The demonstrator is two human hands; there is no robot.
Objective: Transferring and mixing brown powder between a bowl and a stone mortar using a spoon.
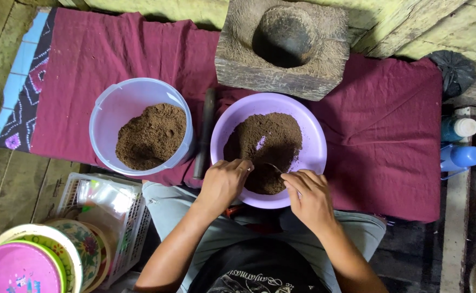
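Spoon (273, 167) work is the step in hand, as I judge it: the right hand (309, 196) pinches a thin metal spoon over the brown powder (265, 144) in the purple bowl (314, 135). Its long axis runs from that hand toward the left hand (224, 182), tip leftward. The left hand is curled shut at the bowl's near rim; whether it clasps anything I cannot tell. Next calls for a steady scoop.
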